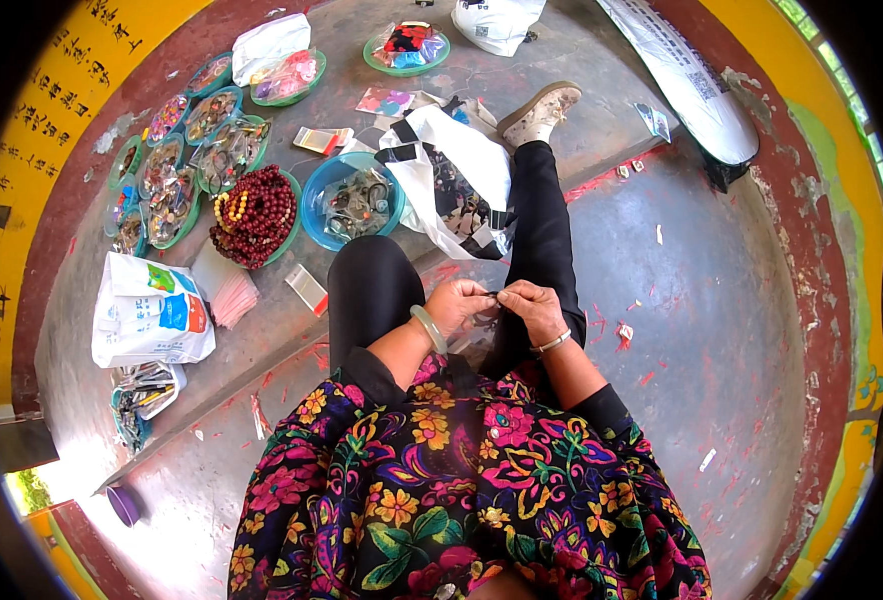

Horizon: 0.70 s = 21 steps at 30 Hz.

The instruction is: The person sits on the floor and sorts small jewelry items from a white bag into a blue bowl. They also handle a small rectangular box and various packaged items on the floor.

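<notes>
My left hand [457, 307], with a pale green bangle [429, 329] on its wrist, is closed in a pinch above my lap. My right hand [535, 311] pinches close beside it, a thin band round that wrist. Between the fingertips shows a tiny dark thing, too small to name. Beyond my bent left knee stands a blue bowl [310, 200] holding clear packets of small parts. Against my outstretched right leg lies an open white bag [430, 128] with dark patterned contents. Dark red bead strings [268, 222], some yellow among them, are heaped in a green bowl left of the blue one.
Several bowls of packets [166, 190] crowd the raised floor at left. A white plastic bag [152, 320] stands near a tray of tools [152, 390]. Small boxes [307, 289] lie by the step edge. Red scraps [625, 336] dot the lower floor at right.
</notes>
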Each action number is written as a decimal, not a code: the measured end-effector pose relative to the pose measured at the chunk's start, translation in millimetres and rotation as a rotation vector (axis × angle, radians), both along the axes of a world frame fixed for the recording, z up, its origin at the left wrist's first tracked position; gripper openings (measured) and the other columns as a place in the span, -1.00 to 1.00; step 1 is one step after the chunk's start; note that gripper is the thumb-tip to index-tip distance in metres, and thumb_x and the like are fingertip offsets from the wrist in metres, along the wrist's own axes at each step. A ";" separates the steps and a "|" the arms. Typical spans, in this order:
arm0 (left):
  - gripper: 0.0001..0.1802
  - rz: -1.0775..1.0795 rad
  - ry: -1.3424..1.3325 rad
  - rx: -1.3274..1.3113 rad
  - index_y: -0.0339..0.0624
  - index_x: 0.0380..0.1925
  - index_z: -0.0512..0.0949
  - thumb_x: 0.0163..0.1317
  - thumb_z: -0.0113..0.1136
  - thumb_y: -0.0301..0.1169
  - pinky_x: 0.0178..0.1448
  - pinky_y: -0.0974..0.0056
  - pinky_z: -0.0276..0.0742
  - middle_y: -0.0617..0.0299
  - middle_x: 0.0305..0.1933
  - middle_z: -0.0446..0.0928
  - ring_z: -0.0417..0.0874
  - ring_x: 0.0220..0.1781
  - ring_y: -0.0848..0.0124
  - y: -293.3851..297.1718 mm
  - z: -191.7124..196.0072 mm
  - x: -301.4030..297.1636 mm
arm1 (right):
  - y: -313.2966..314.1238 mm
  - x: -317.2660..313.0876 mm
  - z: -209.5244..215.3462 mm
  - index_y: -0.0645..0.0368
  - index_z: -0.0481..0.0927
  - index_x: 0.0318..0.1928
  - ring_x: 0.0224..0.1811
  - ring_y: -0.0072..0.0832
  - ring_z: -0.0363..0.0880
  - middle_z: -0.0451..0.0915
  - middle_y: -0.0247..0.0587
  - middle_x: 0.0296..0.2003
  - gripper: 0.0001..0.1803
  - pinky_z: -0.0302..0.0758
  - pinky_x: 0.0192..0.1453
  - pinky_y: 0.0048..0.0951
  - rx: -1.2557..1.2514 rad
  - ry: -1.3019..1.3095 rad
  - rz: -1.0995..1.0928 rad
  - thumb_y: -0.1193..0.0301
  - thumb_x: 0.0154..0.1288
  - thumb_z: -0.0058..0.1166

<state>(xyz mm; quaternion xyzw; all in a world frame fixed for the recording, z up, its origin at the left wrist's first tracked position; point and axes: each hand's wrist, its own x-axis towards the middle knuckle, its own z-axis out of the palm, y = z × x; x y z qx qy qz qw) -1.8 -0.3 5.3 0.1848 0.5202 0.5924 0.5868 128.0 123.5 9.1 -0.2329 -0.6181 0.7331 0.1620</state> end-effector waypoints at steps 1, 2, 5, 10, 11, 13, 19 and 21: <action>-0.85 0.001 -0.003 -0.002 -0.26 -0.43 0.55 0.08 0.16 -0.38 -0.65 0.59 0.22 0.27 -0.47 0.56 0.38 -0.65 0.68 -0.6 -0.6 -0.3 | -0.1 -0.2 0.8 0.30 0.61 -0.47 -0.45 -0.64 0.38 0.48 -0.37 -0.54 -0.93 0.31 -0.33 -0.62 0.011 0.000 0.011 0.53 0.05 0.15; -0.85 0.002 -0.007 -0.003 -0.26 -0.43 0.56 0.08 0.16 -0.39 -0.66 0.60 0.20 0.27 -0.47 0.56 0.38 -0.65 0.69 -1.1 -0.9 -0.4 | -0.2 -0.6 0.5 0.30 0.60 -0.47 -0.45 -0.65 0.38 0.48 -0.37 -0.54 -0.93 0.31 -0.33 -0.62 0.065 0.014 0.012 0.53 0.05 0.15; -0.87 0.031 -0.027 0.070 -0.25 -0.45 0.56 0.08 0.15 -0.40 -0.67 0.60 0.16 0.26 -0.48 0.57 0.37 -0.67 0.69 -0.9 7.5 1.9 | -1.6 -1.1 -1.8 0.30 0.59 -0.47 -0.46 -0.65 0.37 0.47 -0.38 -0.55 -0.93 0.30 -0.34 -0.62 0.159 0.048 0.005 0.53 0.06 0.14; -0.85 0.005 -0.057 0.029 -0.28 -0.42 0.54 0.08 0.15 -0.41 -0.68 0.61 0.17 0.25 -0.47 0.57 0.41 -0.65 0.68 -1.6 -1.9 -1.3 | -4.0 -1.5 -5.6 0.31 0.59 -0.46 -0.46 -0.66 0.36 0.46 -0.38 -0.55 -0.93 0.30 -0.34 -0.63 0.065 0.053 -0.011 0.54 0.06 0.13; -0.85 -0.010 -0.079 0.008 -0.29 -0.41 0.54 0.08 0.15 -0.42 -0.68 0.61 0.18 0.25 -0.46 0.57 0.42 -0.64 0.68 -2.0 -6.5 -2.7 | -3.8 -1.4 -5.1 0.32 0.59 -0.46 -0.47 -0.66 0.36 0.46 -0.39 -0.55 -0.93 0.29 -0.35 -0.63 0.048 0.042 -0.016 0.54 0.07 0.12; -0.84 -0.008 -0.127 0.014 -0.30 -0.39 0.53 0.09 0.14 -0.41 -0.67 0.62 0.19 0.25 -0.44 0.58 0.47 -0.59 0.67 -1.6 -3.1 -3.5 | -1.6 0.8 -3.2 0.32 0.59 -0.46 -0.47 -0.67 0.35 0.45 -0.41 -0.56 -0.92 0.28 -0.36 -0.64 0.016 0.018 -0.033 0.54 0.08 0.12; -0.83 0.059 -0.059 -0.024 -0.27 -0.37 0.53 0.13 0.11 -0.39 -0.67 0.63 0.22 0.25 -0.40 0.58 0.57 -0.45 0.64 -0.4 6.0 -4.1 | 4.2 5.9 -10.0 0.32 0.59 -0.47 -0.48 -0.69 0.33 0.44 -0.43 -0.56 -0.92 0.26 -0.39 -0.66 0.016 -0.068 -0.066 0.53 0.07 0.12; -0.83 0.057 -0.044 -0.020 -0.26 -0.37 0.53 0.14 0.10 -0.37 -0.66 0.63 0.22 0.25 -0.40 0.59 0.57 -0.43 0.64 -0.5 1.3 -4.2 | 2.9 5.3 -9.2 0.32 0.59 -0.47 -0.48 -0.70 0.35 0.47 -0.42 -0.54 -0.91 0.28 -0.39 -0.67 0.001 -0.081 -0.060 0.52 0.07 0.13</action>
